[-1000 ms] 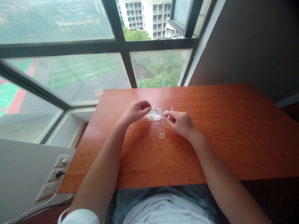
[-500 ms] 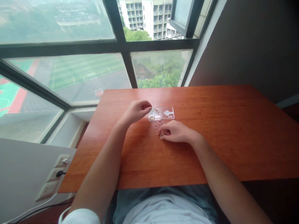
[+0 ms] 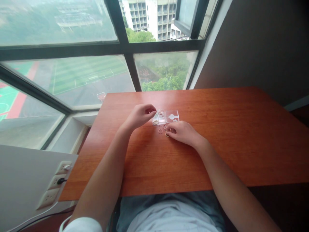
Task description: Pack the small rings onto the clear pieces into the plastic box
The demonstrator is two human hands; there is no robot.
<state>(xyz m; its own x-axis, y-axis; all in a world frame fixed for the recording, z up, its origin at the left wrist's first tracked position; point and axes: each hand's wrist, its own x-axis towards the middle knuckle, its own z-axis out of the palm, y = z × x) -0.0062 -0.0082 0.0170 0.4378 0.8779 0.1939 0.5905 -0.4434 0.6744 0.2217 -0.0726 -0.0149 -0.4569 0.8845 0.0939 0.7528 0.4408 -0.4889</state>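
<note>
A small clear plastic box point(image 3: 162, 121) with compartments stands on the table, its clear lid point(image 3: 174, 116) laid open to the right. Small rings lie in its front left compartment. My left hand point(image 3: 143, 115) is closed at the box's back left corner, thumb and fingertips gripping the edge there; the curled fingers partly hide that corner. Just in front of the box my right hand point(image 3: 182, 132) pinches a pale ring point(image 3: 167, 134) between thumb and fingers. Beside these fingertips lie loose pinkish rings point(image 3: 160, 131) on the tabletop.
The reddish-brown wooden table point(image 3: 231, 135) reaches to the window frame point(image 3: 164, 47) at the back. A grey wall point(image 3: 253, 48) rises on the right. Low on the left, wall sockets point(image 3: 56, 181) hold plugs with cables.
My right hand has moved a little away from me, towards the box, with its fingers at a ring. My left hand has stayed at the box corner.
</note>
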